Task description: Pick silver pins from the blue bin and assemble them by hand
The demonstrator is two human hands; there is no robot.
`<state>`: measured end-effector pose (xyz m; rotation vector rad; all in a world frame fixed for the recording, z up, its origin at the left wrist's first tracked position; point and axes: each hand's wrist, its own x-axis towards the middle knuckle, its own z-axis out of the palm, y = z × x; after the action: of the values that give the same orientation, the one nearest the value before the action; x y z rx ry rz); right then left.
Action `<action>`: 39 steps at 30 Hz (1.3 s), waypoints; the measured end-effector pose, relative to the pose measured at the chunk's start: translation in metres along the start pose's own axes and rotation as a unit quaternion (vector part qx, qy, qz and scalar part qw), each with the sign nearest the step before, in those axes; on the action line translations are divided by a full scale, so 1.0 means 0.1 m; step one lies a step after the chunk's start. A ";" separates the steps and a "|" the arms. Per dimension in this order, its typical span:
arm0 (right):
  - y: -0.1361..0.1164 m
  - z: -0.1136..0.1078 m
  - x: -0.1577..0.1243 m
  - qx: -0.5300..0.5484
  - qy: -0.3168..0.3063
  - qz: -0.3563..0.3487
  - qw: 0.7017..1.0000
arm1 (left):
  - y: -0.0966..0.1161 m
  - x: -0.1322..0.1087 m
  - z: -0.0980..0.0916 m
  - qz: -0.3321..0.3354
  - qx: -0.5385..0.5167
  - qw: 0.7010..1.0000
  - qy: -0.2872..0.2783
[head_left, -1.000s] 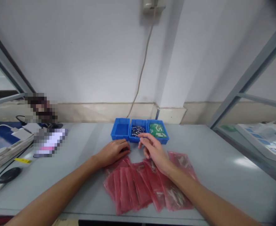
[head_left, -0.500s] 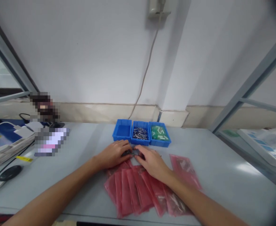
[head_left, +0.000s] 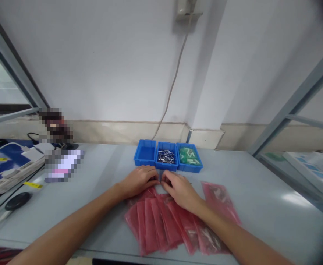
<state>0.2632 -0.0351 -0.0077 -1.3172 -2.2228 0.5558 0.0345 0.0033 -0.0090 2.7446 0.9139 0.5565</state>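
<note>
My left hand (head_left: 141,179) and my right hand (head_left: 179,187) are close together just in front of the blue bins, fingers bent and closed. What they pinch between them is too small and hidden to name. Under and before my hands several pink plastic bags (head_left: 153,224) lie fanned out and overlapping. One more pink bag (head_left: 222,200) rests to the right of my right forearm. The middle bin (head_left: 166,166) holds small metal pins; the right bin (head_left: 189,168) has green bags with white parts. Nothing shows inside the left bin (head_left: 145,151).
A blurred-out phone (head_left: 64,165) lies at the left, near a power strip (head_left: 18,175) with cables and a black round object (head_left: 18,201). Metal frame bars (head_left: 296,99) stand at both sides. A cable runs down the back wall.
The view has shifted slightly, so things sit a little further right. The dark thing seen between my hands before is now mostly hidden, and my fingertips are closer together.
</note>
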 end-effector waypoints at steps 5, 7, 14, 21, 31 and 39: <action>-0.01 0.00 0.00 -0.015 0.002 0.006 1.000 | -0.02 -0.05 -0.09 0.007 0.026 1.000 -0.011; -0.01 -0.01 -0.02 -0.007 0.005 0.011 1.000 | -0.04 -0.09 -0.15 -0.008 0.062 0.998 -0.013; 0.01 -0.05 -0.03 0.069 0.057 0.028 0.996 | -0.05 -0.11 -0.17 -0.072 0.161 0.983 -0.053; 0.04 -0.03 -0.02 0.130 0.092 0.001 0.987 | 0.00 -0.11 -0.15 -0.091 0.163 0.981 -0.046; 0.03 -0.08 0.00 0.132 0.169 -0.039 0.976 | -0.07 -0.10 -0.08 -0.047 0.151 0.986 -0.053; 0.01 -0.08 0.01 0.138 0.176 -0.032 0.974 | -0.11 -0.10 -0.09 -0.018 0.177 0.983 -0.042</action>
<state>0.2683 -0.0335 -0.0016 -1.1004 -1.8193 0.5380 0.0176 0.0067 -0.0072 3.0256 1.1342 0.2907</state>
